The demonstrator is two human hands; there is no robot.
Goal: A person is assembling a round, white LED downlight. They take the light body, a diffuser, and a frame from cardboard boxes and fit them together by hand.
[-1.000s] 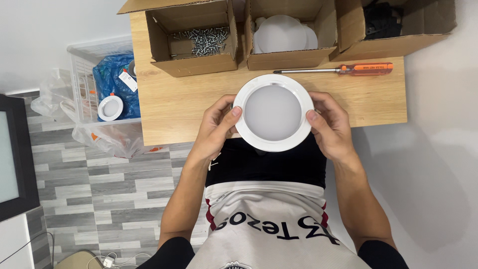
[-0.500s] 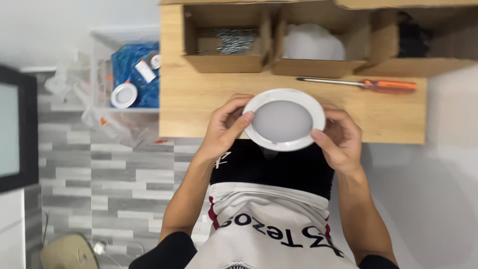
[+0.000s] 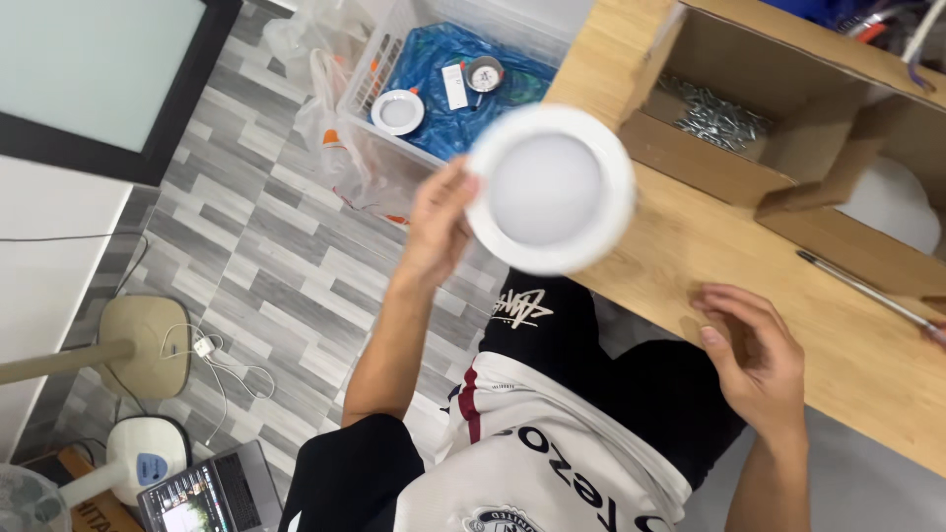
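Observation:
My left hand [image 3: 439, 222] grips the rim of a round white downlight [image 3: 549, 187] with a frosted centre, held in the air over the left end of the wooden table [image 3: 690, 246]. The light looks blurred. My right hand [image 3: 754, 360] is empty, fingers loosely spread, hovering at the table's near edge and apart from the light.
A cardboard box of metal screws [image 3: 711, 113] and a second box with white parts [image 3: 892, 212] sit on the table. A screwdriver shaft [image 3: 862, 291] lies at right. A white basket [image 3: 443, 79] with blue plastic and another downlight stands on the floor. A fan base [image 3: 148, 345] and laptop [image 3: 212, 493] are at lower left.
My right hand has let go of the downlight and dropped to the table edge. My left hand alone carries the light leftward, and the view has swung toward the floor.

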